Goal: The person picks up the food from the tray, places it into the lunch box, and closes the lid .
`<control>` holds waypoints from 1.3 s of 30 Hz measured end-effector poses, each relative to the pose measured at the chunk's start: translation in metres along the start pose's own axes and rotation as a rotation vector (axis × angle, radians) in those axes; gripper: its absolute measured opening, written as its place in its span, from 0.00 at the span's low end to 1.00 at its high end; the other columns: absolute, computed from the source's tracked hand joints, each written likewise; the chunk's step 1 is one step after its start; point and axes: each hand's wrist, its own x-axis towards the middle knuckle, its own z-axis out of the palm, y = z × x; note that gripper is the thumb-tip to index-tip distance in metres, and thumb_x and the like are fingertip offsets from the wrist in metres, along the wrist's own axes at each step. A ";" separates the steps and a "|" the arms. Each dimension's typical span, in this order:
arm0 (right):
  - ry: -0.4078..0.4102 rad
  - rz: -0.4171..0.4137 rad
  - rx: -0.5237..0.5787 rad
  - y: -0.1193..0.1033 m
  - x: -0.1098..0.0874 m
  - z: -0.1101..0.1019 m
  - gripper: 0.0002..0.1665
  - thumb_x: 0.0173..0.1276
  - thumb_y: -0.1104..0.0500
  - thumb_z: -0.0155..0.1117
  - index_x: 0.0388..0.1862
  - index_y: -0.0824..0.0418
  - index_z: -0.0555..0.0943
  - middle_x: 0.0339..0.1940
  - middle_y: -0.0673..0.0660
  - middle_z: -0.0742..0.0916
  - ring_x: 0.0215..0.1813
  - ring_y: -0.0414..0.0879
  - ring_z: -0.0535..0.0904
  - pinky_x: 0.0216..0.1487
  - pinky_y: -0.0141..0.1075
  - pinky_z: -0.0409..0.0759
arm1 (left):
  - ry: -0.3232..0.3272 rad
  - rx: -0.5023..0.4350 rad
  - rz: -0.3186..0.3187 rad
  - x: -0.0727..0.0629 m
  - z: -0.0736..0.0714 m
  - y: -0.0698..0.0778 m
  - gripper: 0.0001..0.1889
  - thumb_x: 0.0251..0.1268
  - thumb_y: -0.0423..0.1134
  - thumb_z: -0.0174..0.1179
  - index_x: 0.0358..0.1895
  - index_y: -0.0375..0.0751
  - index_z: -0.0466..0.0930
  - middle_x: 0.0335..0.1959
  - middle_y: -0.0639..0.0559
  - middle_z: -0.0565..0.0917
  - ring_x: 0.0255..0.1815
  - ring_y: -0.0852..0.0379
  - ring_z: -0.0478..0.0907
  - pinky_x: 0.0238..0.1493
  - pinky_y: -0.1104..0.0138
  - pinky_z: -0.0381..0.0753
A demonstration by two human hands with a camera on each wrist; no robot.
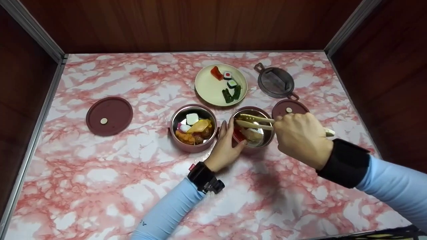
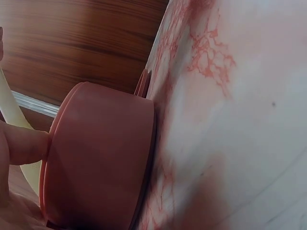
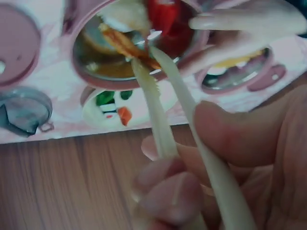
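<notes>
R hand clamped on tongs, tips down in R pot at an orange food pc; can't tell if they grip it. L hand, thumb & fingers apart, fairly straight, touches R pot's L side at rim. L pot w/ food just beside, plate w/ sushi behind, L lid well apart, R lid partly hidden by R hand.

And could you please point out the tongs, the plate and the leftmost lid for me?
Tongs point(image 3: 189, 107), right wrist view: on one prong.
Plate point(image 1: 208, 88), head view: on its bare cream surface.
Leftmost lid point(image 1: 111, 113), head view: on its flat top, beside the knob.
</notes>
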 end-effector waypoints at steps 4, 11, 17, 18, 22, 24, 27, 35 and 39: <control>0.011 -0.041 -0.007 0.007 -0.001 -0.002 0.13 0.56 0.68 0.59 0.16 0.60 0.69 0.12 0.55 0.69 0.13 0.53 0.69 0.11 0.49 0.71 | -0.004 0.003 0.001 0.000 0.000 0.000 0.50 0.69 0.49 0.60 0.81 0.51 0.32 0.79 0.31 0.36 0.78 0.35 0.41 0.73 0.42 0.31; 0.209 -0.268 -0.371 0.001 -0.010 0.014 0.17 0.70 0.70 0.38 0.24 0.69 0.72 0.14 0.58 0.68 0.15 0.49 0.63 0.14 0.38 0.63 | 0.014 0.002 0.021 -0.001 -0.002 -0.002 0.51 0.69 0.49 0.61 0.81 0.48 0.30 0.79 0.32 0.37 0.77 0.35 0.43 0.73 0.42 0.36; 0.226 -0.258 -0.483 0.000 -0.010 0.020 0.20 0.73 0.69 0.34 0.27 0.71 0.74 0.15 0.58 0.68 0.17 0.48 0.63 0.15 0.36 0.64 | 0.024 -0.003 0.039 -0.001 -0.002 -0.002 0.52 0.69 0.49 0.61 0.80 0.43 0.29 0.79 0.32 0.37 0.78 0.36 0.43 0.73 0.41 0.37; 0.212 -0.241 -0.447 0.003 -0.010 0.018 0.19 0.72 0.68 0.36 0.29 0.71 0.75 0.16 0.58 0.69 0.17 0.48 0.64 0.15 0.36 0.66 | 0.022 -0.005 0.038 -0.001 -0.002 -0.002 0.52 0.69 0.49 0.61 0.80 0.43 0.29 0.79 0.32 0.37 0.77 0.35 0.43 0.73 0.40 0.36; 0.183 -0.182 -0.254 0.018 -0.009 0.009 0.10 0.65 0.70 0.44 0.28 0.68 0.73 0.15 0.58 0.69 0.16 0.49 0.65 0.13 0.40 0.68 | 0.016 -0.009 0.030 -0.001 -0.001 -0.001 0.53 0.68 0.48 0.62 0.80 0.44 0.29 0.79 0.32 0.37 0.77 0.35 0.44 0.72 0.40 0.34; 0.189 -0.173 -0.184 0.024 -0.007 0.007 0.07 0.61 0.70 0.47 0.25 0.66 0.71 0.14 0.57 0.68 0.15 0.50 0.63 0.12 0.41 0.66 | 0.017 -0.008 0.030 -0.001 0.000 -0.001 0.53 0.68 0.48 0.62 0.80 0.45 0.28 0.79 0.32 0.37 0.77 0.35 0.45 0.73 0.40 0.35; 0.152 -0.155 -0.133 0.027 -0.003 0.009 0.06 0.60 0.68 0.53 0.25 0.63 0.70 0.14 0.56 0.68 0.14 0.50 0.64 0.11 0.42 0.66 | 0.020 -0.010 0.029 0.000 0.000 -0.001 0.52 0.69 0.47 0.62 0.80 0.46 0.28 0.79 0.32 0.37 0.77 0.35 0.45 0.73 0.40 0.35; 0.079 -0.100 -0.028 0.038 0.011 0.011 0.18 0.60 0.57 0.61 0.15 0.56 0.66 0.10 0.51 0.65 0.11 0.48 0.62 0.08 0.44 0.64 | 0.022 -0.018 0.022 -0.001 0.000 -0.001 0.52 0.69 0.49 0.61 0.80 0.46 0.29 0.79 0.33 0.37 0.77 0.36 0.43 0.74 0.43 0.42; 0.024 0.002 0.069 0.056 0.016 -0.013 0.14 0.56 0.52 0.64 0.17 0.53 0.72 0.10 0.51 0.69 0.10 0.49 0.63 0.07 0.46 0.62 | 0.023 -0.022 0.038 -0.001 0.001 -0.002 0.52 0.69 0.48 0.61 0.80 0.44 0.30 0.79 0.32 0.37 0.77 0.35 0.44 0.74 0.42 0.42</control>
